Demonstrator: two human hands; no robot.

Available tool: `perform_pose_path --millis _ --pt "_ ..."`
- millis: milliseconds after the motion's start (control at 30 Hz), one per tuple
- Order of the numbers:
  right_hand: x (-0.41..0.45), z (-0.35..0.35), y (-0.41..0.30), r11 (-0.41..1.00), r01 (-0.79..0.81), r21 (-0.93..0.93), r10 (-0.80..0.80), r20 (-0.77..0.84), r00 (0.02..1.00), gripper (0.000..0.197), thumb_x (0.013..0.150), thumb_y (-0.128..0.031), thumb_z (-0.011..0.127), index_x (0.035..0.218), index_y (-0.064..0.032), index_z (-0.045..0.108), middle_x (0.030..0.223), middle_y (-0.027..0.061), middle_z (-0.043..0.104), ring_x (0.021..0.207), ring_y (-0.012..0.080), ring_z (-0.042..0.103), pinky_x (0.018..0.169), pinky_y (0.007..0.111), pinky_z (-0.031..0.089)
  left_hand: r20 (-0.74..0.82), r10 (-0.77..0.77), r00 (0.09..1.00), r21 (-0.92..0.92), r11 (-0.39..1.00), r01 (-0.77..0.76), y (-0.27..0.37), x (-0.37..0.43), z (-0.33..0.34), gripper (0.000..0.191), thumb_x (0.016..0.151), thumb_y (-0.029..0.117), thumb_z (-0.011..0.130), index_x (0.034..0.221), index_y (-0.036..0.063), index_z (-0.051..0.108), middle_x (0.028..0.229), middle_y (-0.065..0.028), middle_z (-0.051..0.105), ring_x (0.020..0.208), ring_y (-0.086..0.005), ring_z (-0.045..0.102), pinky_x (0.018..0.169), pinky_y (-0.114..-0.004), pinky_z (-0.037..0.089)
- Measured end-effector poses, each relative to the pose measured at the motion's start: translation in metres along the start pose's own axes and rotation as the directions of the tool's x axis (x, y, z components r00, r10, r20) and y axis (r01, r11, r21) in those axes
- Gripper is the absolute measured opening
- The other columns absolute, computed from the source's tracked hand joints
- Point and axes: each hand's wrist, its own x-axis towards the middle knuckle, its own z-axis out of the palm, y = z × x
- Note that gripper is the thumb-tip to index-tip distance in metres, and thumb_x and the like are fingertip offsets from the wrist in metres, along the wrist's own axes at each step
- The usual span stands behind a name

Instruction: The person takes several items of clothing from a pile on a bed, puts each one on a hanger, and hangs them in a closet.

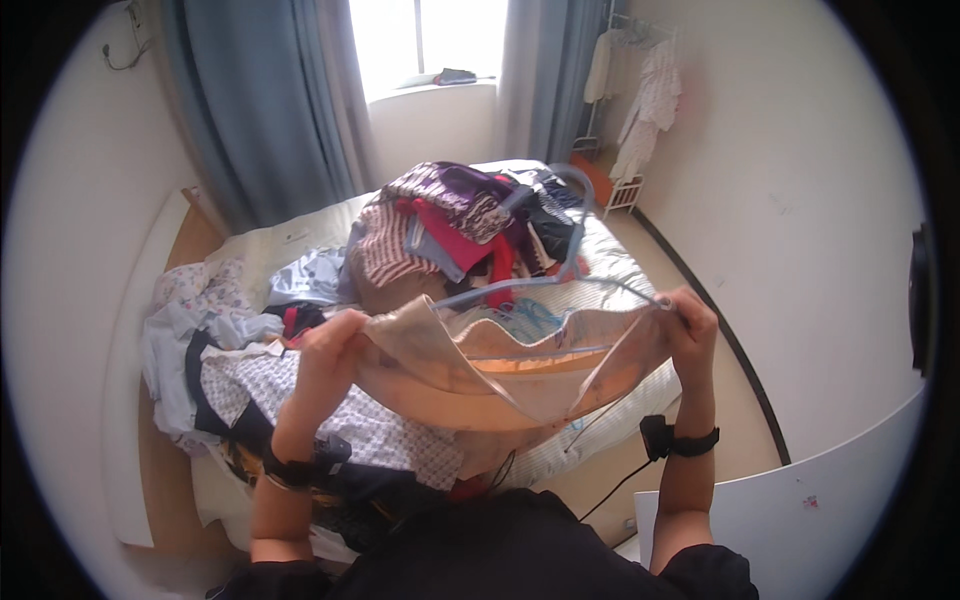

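Both hands hold up a sheer peach garment point(525, 409) with a V-shaped neckline, stretched wide in front of me. My left hand point(330, 356) grips its left shoulder, and my right hand point(690, 322) pinches the right shoulder. A grey-blue clothes hanger point(517, 283) sits inside the garment, its hook pointing up and away from me. The hanger's right end shows close to my right fingers; its left end is hidden by the cloth. Behind them, the bed point(622, 262) carries a heap of clothes point(457, 225) in purple, red and stripes.
More clothes, including a white patterned shirt point(382, 427), lie along the bed's left side. Several light-blue hangers point(529, 319) rest on the mattress. A white clothes rack point(626, 199) with garments stands in the far right corner. A white panel point(795, 517) is at my right.
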Motion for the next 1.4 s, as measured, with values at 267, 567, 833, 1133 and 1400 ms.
perform_pose_path --millis 267,567,833,1133,1400 --pt "0.078 -0.022 -0.070 0.920 0.257 -0.296 -0.219 0.156 0.963 0.008 0.085 -0.004 0.058 0.090 0.0013 0.061 0.079 0.0129 0.061 0.069 0.0235 0.061 0.063 0.030 0.047 -0.116 -0.085 0.990 -0.418 0.908 0.029 0.009 0.056 0.009 0.015 0.094 0.006 0.047 0.086 0.0009 0.058 0.076 0.0009 0.059 0.070 -0.0043 0.054 0.062 -0.018 0.043" --pt "0.101 -0.089 -0.099 0.862 0.151 -0.483 -0.177 -0.009 0.984 0.025 0.086 -0.008 0.056 0.109 -0.0028 0.061 0.095 0.0130 0.065 0.081 0.0256 0.062 0.077 0.032 0.048 -0.019 -0.072 0.997 -0.792 0.610 0.029 0.072 0.098 0.009 0.015 0.094 0.009 0.049 0.094 -0.0009 0.061 0.086 -0.0022 0.063 0.075 -0.0062 0.058 0.066 -0.019 0.048" --pt "0.094 -0.172 -0.063 0.966 0.152 -0.209 -0.195 -0.208 0.958 0.032 0.097 -0.022 0.048 0.122 -0.0027 0.052 0.114 0.0102 0.062 0.104 0.0178 0.057 0.091 0.031 0.042 -0.036 -0.023 0.999 -0.867 0.499 -0.019 0.071 0.128 0.019 0.016 0.094 0.014 0.051 0.097 0.0001 0.059 0.091 -0.0058 0.066 0.080 -0.0106 0.063 0.072 -0.023 0.051" --pt "0.069 -0.201 -0.039 0.992 0.004 0.124 0.007 -0.086 0.996 0.038 0.096 -0.028 0.050 0.126 -0.0041 0.051 0.100 0.0068 0.064 0.081 0.0122 0.059 0.073 0.025 0.044 -0.030 -0.010 0.999 -0.921 0.388 -0.024 0.073 0.162 0.051 0.024 0.096 0.016 0.045 0.108 -0.0012 0.057 0.102 -0.0098 0.065 0.091 -0.0156 0.063 0.081 -0.028 0.051" --pt "0.048 -0.135 0.005 0.945 -0.207 0.251 0.107 0.363 0.926 0.037 0.089 -0.007 0.060 0.124 -0.0007 0.051 0.097 0.0089 0.063 0.082 0.0111 0.060 0.074 0.025 0.051 0.009 0.007 1.000 -0.870 0.494 0.004 0.069 0.161 0.085 0.023 0.096 0.009 0.043 0.110 -0.0014 0.057 0.103 -0.0087 0.063 0.093 -0.0155 0.061 0.083 -0.027 0.050"
